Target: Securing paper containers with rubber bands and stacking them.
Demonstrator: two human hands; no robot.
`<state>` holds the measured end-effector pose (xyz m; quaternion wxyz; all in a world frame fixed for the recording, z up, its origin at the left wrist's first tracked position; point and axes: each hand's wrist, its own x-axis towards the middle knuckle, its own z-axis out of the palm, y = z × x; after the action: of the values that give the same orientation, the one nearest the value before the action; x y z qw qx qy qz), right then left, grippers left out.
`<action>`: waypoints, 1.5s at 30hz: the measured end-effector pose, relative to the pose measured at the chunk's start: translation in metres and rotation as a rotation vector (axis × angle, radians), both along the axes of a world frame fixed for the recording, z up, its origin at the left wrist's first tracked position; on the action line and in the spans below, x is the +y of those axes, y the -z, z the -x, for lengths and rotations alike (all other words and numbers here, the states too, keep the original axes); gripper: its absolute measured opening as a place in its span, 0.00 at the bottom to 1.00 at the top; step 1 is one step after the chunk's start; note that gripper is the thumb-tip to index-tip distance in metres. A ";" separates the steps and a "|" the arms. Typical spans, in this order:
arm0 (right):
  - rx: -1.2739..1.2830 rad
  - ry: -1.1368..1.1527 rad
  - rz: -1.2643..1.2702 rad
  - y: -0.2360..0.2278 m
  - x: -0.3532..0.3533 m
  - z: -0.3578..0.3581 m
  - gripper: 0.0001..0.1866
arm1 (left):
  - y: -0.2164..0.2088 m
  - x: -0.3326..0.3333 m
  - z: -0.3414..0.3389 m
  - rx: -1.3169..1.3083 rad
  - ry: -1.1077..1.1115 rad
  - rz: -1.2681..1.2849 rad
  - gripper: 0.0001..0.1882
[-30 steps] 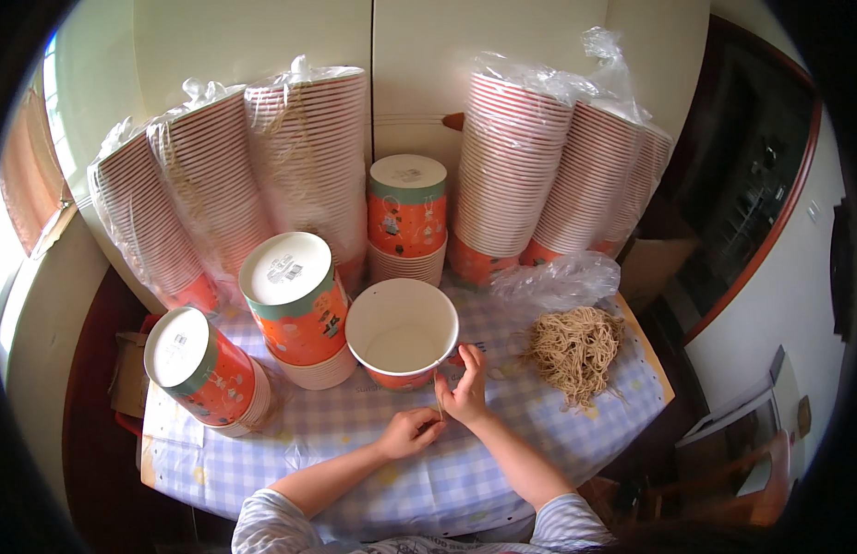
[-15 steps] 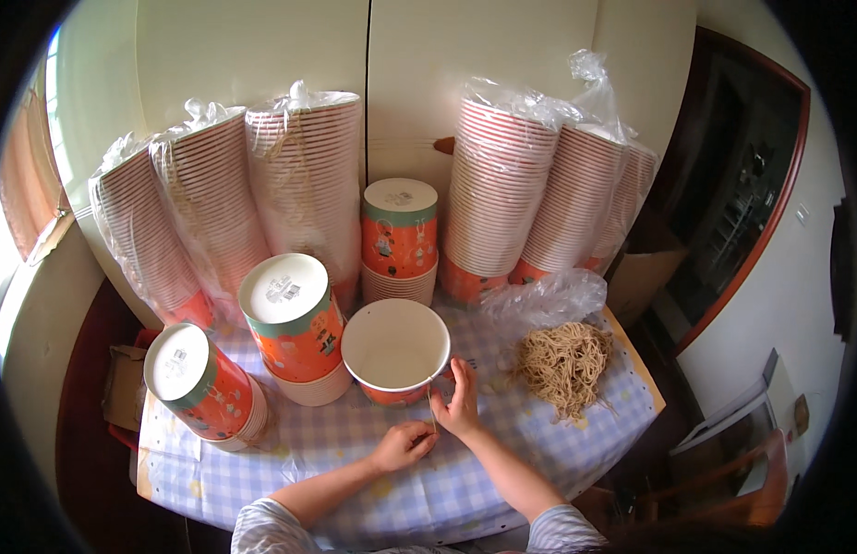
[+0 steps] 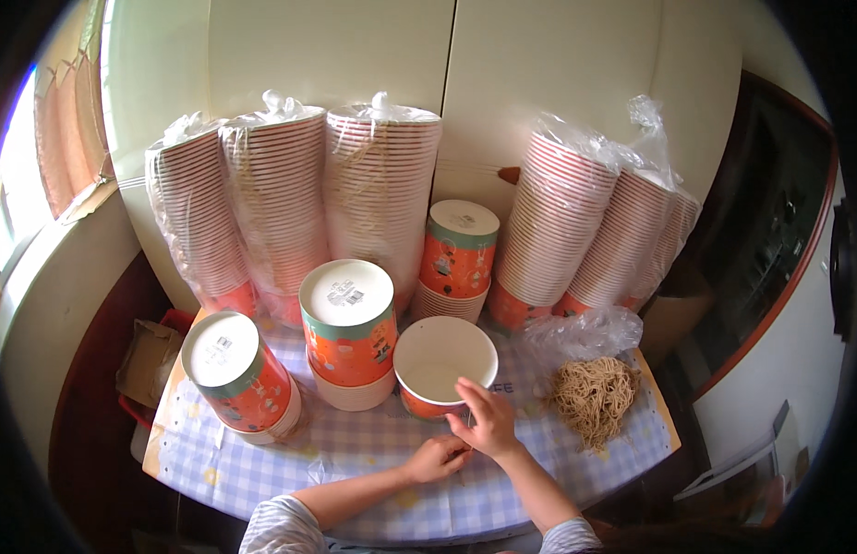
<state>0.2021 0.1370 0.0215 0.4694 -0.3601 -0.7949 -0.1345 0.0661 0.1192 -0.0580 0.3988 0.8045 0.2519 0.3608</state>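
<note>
paper tub (image 3: 438, 367) stands mouth-up on the table (image 3: 562, 471), back from its front edge. from where i stand, the left hand (image 3: 438, 459) is curled, seemingly pinching a thin strand (image 3: 470, 420); the right hand (image 3: 490, 422) is loosely spread, fingertips at the tub's near rim. best to hold the strand lightly taut and steady the rim softly, since paper could buckle.

Can barely trace the thin thread (image 3: 470, 420) between the hands (image 3: 489, 425). Cannot see part of the bucket (image 3: 440, 362) behind the right fingers (image 3: 477, 398), nor the sleeves (image 3: 281, 526) past the lower edge.
</note>
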 end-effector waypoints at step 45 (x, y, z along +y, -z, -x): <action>-0.201 0.152 0.711 -0.042 0.002 -0.031 0.15 | -0.077 0.051 0.022 -0.420 -0.168 0.499 0.08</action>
<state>0.2334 0.1393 0.0638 0.2236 -0.5434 -0.8051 0.0808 0.0443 0.1701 0.0193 0.5954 0.5666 0.3102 0.4777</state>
